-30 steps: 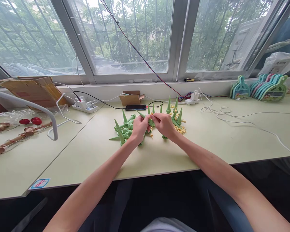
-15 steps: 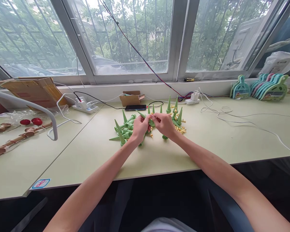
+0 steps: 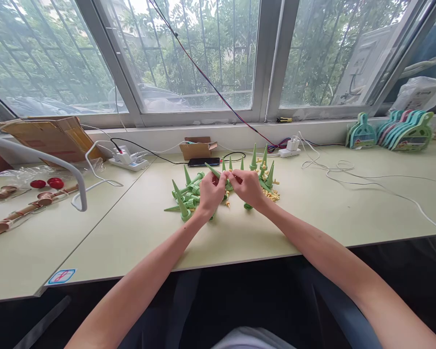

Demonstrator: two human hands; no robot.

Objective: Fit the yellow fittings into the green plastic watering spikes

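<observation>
My left hand (image 3: 212, 193) is closed around a green plastic cone-shaped spike (image 3: 212, 170), whose tip points up and to the left. Thumb and fingertips of my right hand (image 3: 247, 188) are pinched together, meeting the left fingertips at the spike's hidden end. Whatever lies between the right fingertips is too small and covered to make out. Left of the hands lies a pile of green spikes and tubes (image 3: 191, 196). Beyond and right of them, several spikes (image 3: 253, 159) stand upright, some with yellow pieces on them. Small yellow plastic parts (image 3: 272, 195) are heaped beside my right wrist.
A black phone (image 3: 204, 162) lies before a small cardboard box (image 3: 196, 149). White cables (image 3: 343, 167) trail over the right of the table (image 3: 349, 208). Stacked colored plastic paddles (image 3: 405, 133) stand far right. Wooden toys (image 3: 32, 207) and a bent grey tube (image 3: 80, 189) are on the left.
Both hands stay together in nearly the same spot, with slight finger movement; the left has turned a little. Another person's fingertips at the left edge have gone out of view.
</observation>
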